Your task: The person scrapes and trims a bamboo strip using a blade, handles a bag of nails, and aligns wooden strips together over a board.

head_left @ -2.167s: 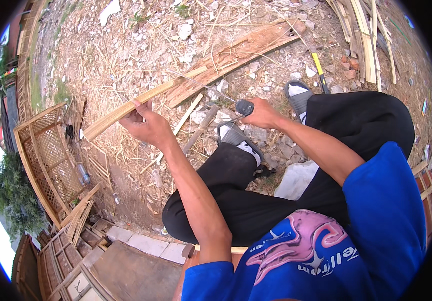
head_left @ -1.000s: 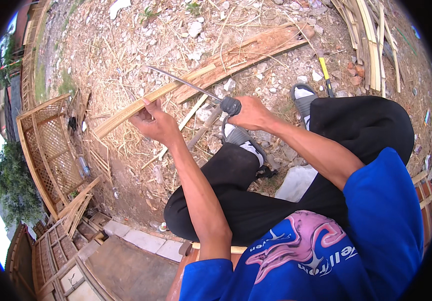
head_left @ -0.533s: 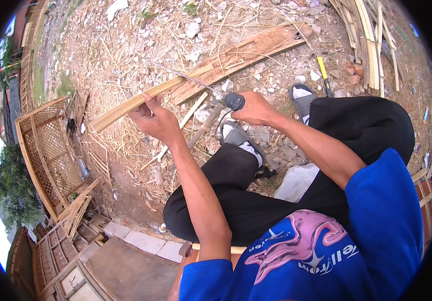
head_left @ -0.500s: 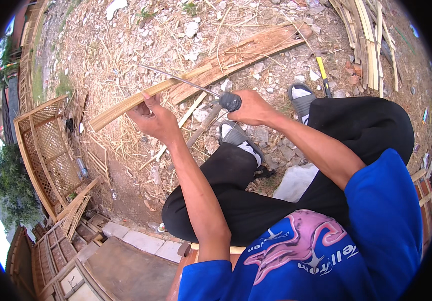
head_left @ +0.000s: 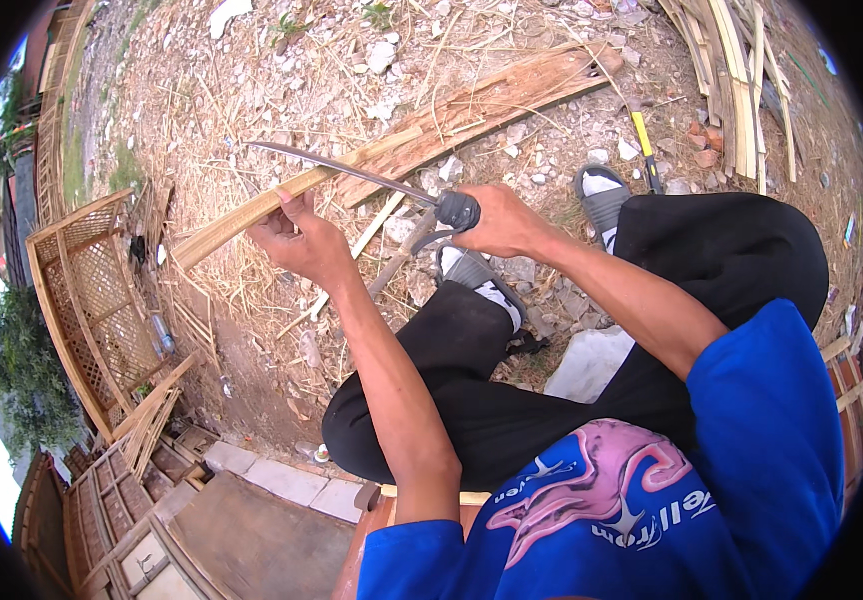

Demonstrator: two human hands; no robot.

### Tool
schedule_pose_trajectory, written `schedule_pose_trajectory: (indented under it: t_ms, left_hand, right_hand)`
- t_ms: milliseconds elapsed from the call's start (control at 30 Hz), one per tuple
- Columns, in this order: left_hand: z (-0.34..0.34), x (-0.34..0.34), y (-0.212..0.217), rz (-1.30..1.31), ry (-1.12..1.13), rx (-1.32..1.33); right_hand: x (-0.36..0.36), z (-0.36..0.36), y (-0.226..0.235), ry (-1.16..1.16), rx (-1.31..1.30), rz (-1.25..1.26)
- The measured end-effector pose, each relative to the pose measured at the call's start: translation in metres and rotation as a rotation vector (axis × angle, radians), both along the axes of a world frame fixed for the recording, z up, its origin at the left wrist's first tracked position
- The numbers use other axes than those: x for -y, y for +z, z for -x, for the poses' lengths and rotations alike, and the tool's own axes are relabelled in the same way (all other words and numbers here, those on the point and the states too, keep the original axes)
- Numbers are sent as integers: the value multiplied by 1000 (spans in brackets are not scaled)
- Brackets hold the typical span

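My left hand (head_left: 301,240) is closed around a pale bamboo slat (head_left: 251,212), gripping it from below with the thumb along its near side. The slat slants away to the right, and its far end overlaps a weathered reddish plank (head_left: 541,85) on the ground. In my right hand (head_left: 501,222) is the black handle of a machete (head_left: 381,180). Its long, narrow blade points left and lies across the slat, a little beyond my left fingers. My right fingers are wrapped round the handle and partly hidden.
A hammer (head_left: 643,140) with a yellow and black handle lies beside my right sandal (head_left: 603,205). Several long bamboo strips (head_left: 736,80) are piled at the far right. Straw and stones litter the ground. A lattice panel (head_left: 96,300) leans at the left, and a pale stone block (head_left: 591,362) sits between my legs.
The machete has shifted left along the slat, closer to my left hand, and its blade has turned to show more of its flat side. My left hand has moved slightly left.
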State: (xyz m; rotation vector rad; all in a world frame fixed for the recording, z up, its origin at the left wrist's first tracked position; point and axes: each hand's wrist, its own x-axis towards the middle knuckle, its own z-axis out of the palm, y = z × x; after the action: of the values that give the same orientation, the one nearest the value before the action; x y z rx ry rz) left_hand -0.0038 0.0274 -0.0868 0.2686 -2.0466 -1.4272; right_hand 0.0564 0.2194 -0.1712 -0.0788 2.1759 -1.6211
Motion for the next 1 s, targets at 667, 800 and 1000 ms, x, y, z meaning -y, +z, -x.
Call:
schedule_pose_trajectory:
  t_ms: [667, 800, 1000]
  left_hand:
    - [3, -17, 0, 55, -59, 9]
    - [1, -11, 2, 69, -27, 2]
    - [2, -23, -1, 80, -100, 20]
  right_hand:
    - [-41, 6, -65, -1, 313, -390]
    - [-32, -6, -48, -20, 181, -123]
    - [-60, 1, -82, -54, 352, -421]
